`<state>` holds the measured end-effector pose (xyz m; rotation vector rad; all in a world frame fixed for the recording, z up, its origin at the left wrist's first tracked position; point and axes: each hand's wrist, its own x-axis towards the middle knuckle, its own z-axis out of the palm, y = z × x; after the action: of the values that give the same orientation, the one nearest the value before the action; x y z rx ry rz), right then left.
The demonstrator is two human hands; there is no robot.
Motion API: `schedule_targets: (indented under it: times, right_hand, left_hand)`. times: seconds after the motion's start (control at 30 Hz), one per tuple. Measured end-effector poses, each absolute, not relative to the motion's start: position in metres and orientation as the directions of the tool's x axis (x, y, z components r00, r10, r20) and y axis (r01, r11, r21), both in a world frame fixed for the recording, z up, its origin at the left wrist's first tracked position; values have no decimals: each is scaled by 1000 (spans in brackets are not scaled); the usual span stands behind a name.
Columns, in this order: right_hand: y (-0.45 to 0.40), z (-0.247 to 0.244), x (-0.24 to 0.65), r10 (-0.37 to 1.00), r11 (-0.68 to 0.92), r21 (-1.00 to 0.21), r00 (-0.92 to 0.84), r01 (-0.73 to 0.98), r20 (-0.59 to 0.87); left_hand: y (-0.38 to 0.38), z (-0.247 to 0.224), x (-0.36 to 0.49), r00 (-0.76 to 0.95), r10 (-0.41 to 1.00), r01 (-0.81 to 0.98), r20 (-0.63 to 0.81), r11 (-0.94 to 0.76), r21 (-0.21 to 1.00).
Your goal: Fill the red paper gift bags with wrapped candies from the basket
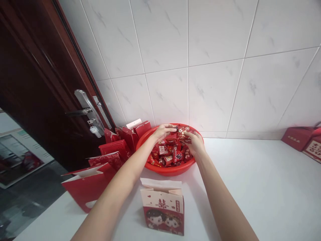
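Above the far part of a red plastic basin, my left hand and my right hand meet. Between their fingertips they pinch a red packet with gold print. The basin is heaped with sweets in red wrappers. A red mesh piece lies just below my left fingers. Nearer me, a red-and-cream paper gift bag stands open on the counter, printed with a cartoon couple and a double-happiness sign.
Several red paper bags stand to the left of the basin, and a larger one overhangs the counter edge. A dark door with a metal handle is at left. White tiles rise behind. Red boxes sit at far right on the white counter.
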<state>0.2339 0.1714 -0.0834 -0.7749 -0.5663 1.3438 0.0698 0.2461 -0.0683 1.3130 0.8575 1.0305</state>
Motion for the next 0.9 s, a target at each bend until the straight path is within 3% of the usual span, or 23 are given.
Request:
schedule_targets:
  times: [0.23,0.4,0.57,0.9]
  right_hand:
    - [174,-84,235,994,6,-763,90,-646,-69]
    - [176,-84,236,990,11,-744,114,-668,-88]
    - [176,-84,236,987,27,-752,136,-659,-84]
    - [175,-85,235,984,46,-752,161,-658,-81]
  left_hand:
    - [237,-66,76,479,876,-113,47,8,994]
    - [238,-67,73,424,905,-90,29,11,996]
    - [236,-67,71,489,872,-93,21,28,995]
    - [243,-73,70,432,886,-53,167,-160,986]
